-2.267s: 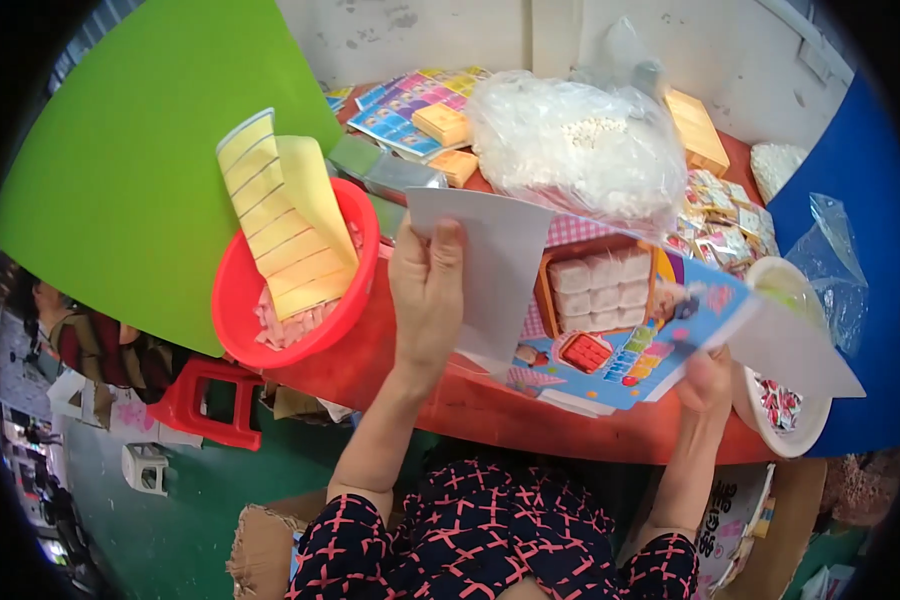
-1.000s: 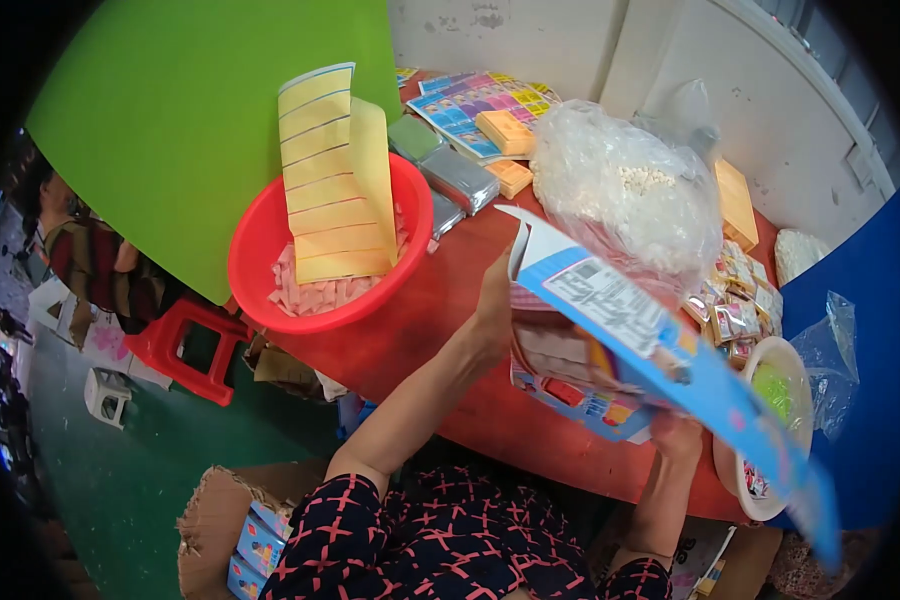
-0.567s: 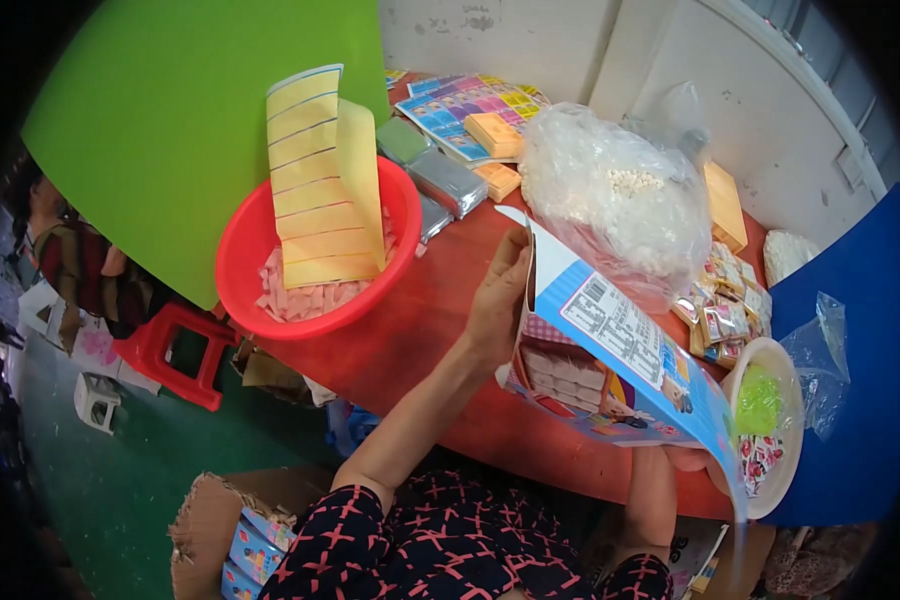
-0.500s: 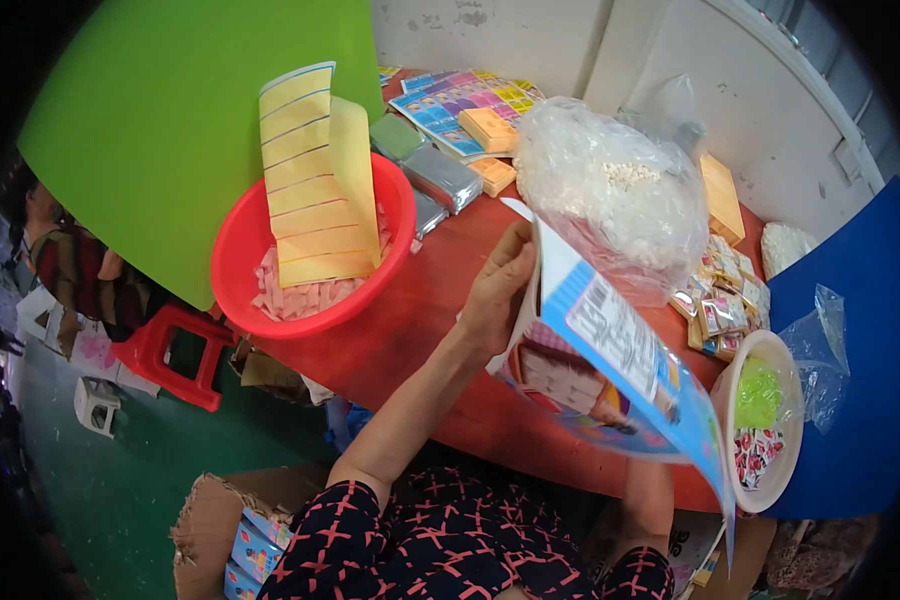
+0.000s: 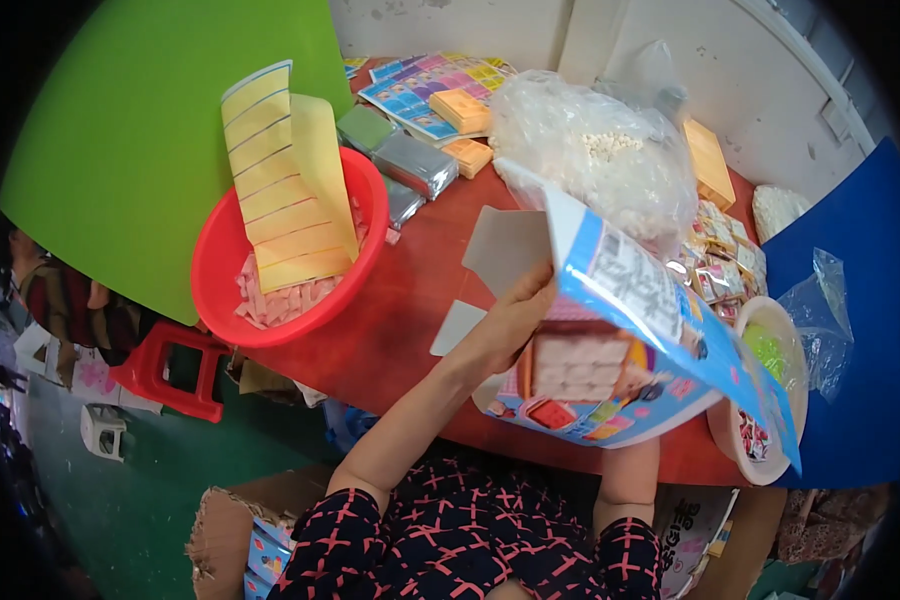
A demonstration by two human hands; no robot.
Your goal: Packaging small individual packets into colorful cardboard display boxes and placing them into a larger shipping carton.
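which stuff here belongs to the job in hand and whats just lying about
Apparently in use: blue carton, held by the left hand

Apparently just lying about: red basin, yellow sheet, clear bag of white pieces, red stool

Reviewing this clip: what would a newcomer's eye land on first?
Probably the blue printed carton tilted above the red table, the left hand at its left end, the right hidden. Next, likely the bright red basin at the table's left, a yellow striped sheet jutting up from it, and the big clear bag of white pieces toward the back.
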